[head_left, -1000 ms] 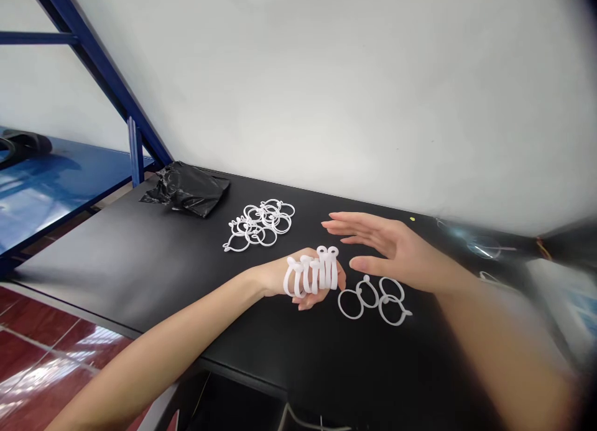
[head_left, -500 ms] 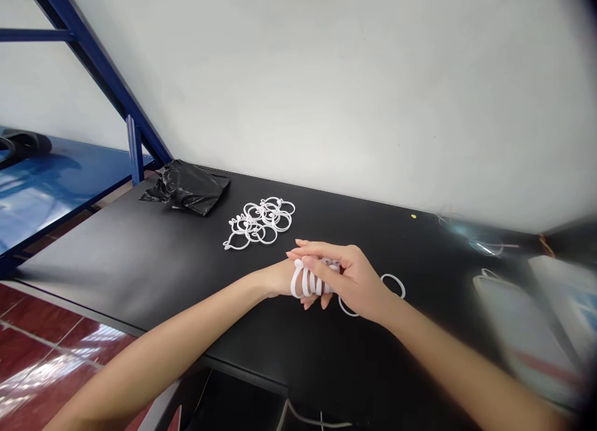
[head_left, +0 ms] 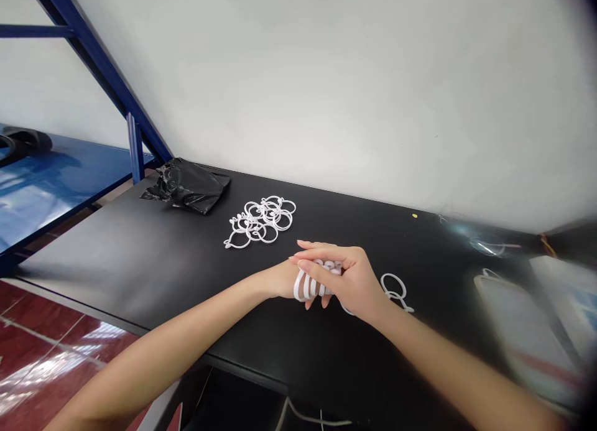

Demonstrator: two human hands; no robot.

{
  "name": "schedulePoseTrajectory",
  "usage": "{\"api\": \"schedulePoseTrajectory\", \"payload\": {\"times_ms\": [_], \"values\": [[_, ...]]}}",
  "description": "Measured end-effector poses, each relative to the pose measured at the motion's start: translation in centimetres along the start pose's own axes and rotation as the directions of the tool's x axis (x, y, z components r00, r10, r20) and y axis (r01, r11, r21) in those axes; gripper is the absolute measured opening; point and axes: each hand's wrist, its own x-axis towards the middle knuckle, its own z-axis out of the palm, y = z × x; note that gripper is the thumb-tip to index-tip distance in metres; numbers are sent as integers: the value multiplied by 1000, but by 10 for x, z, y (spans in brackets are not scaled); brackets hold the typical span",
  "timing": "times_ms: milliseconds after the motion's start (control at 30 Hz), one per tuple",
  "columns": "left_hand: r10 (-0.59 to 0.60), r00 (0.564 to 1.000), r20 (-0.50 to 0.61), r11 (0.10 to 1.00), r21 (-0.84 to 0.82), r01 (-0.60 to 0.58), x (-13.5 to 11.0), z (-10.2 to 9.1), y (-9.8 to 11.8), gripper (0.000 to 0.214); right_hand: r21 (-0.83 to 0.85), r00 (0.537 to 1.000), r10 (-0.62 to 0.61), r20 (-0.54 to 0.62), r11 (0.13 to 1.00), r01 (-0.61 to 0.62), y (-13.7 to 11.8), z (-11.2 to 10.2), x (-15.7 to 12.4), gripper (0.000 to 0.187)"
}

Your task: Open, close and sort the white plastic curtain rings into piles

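Smooth white rings (head_left: 308, 287) stacked on left hand (head_left: 283, 280)
Right hand (head_left: 349, 280) fingers (head_left: 317, 255), pressed together, clasp them; left fingers' pose hidden.

No readable text, label, brand, number or sign appears anywhere.

Head view. The left hand (head_left: 283, 279) is lying on the black table (head_left: 140, 257), wearing a row of white rings (head_left: 308, 287) threaded over its curled fingers. The right hand (head_left: 351, 279) is covering these rings from above, fingers touching them; its grip is hidden. Loose rings (head_left: 394, 288) are lying just beside it. A ring pile (head_left: 261, 221) and a black bag (head_left: 189, 185) are sitting farther back, near a blue frame (head_left: 135, 148).
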Motion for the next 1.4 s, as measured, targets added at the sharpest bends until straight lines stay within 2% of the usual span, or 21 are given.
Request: {"api": "schedulePoseTrajectory", "payload": {"times_ms": [100, 200, 300, 400, 533, 700, 767, 833, 867, 900, 933, 1000, 1100, 1167, 1267, 1333, 1400], "values": [[-1, 1000, -7, 999, -42, 1, -1, -1, 2, 30, 26, 999, -2, 40, 1000, 1, -1, -5, 2, 18], [33, 999, 15, 992, -118, -31, -3, -5, 8, 23, 132, 961, 99, 257, 982, -137, -7, -22, 8, 45], [61, 997, 51, 980, -192, -50, -5, -10, 14, 26, 157, 927, 92, 363, 975, -158, -12, -41, 14, 47], [68, 997, 36, 968, -244, -57, -5, -14, 16, 35, 126, 937, 80, 339, 983, -130, -15, -48, 17, 36], [65, 997, 29, 960, -276, -55, -5, -16, 13, 43, 120, 967, 69, 245, 988, -100, -14, -39, 15, 29], [73, 997, -1, 972, -223, -72, -3, -18, 8, 37, 116, 981, 53, 186, 990, -75, -10, -31, 16, 28], [102, 993, -58, 979, -168, -111, -3, -20, 8, 31, 95, 998, 21, 52, 995, -26, -9, -33, 17, 29], [126, 985, -114, 985, -106, -138, -2, -23, 9, 24, 78, 989, -3, -146, 997, 15, -8, -37, 17, 25], [133, 982, -136, 987, -74, -144, -2, -24, 9, 21, 79, 982, 16, -191, 997, -1, -8, -39, 17, 22], [138, 978, -155, 988, -50, -147, -3, -24, 10, 18, 86, 982, 58, -178, 995, -43, -8, -40, 17, 21], [142, 975, -172, 989, -26, -149, -3, -25, 10, 17, 94, 987, 113, -114, 990, -102, -8, -40, 16, 22], [163, 962, -220, 987, 38, -159, -4, -25, 11, 12, 109, 976, 203, 75, 972, -210, -8, -38, 14, 23], [226, 940, -257, 968, 165, -188, -5, -27, 14, 8, 153, 951, 211, 227, 957, -248, -7, -30, 11, 23], [254, 934, -250, 953, 231, -197, -6, -29, 15, 7, 173, 954, 181, 239, 959, -226, -7, -26, 9, 26], [268, 924, -273, 954, 208, -216, -7, -32, 17, 14, 142, 981, 116, 156, 980, -139, -8, -24, 6, 32], [301, 902, -311, 948, 198, -248, -9, -33, 18, 24, 107, 991, 78, 110, 990, -89, -9, -24, 4, 32], [346, 872, -347, 928, 264, -263, -11, -32, 21, 24, 99, 995, 54, 82, 993, -62, -11, -23, 2, 30]]}}
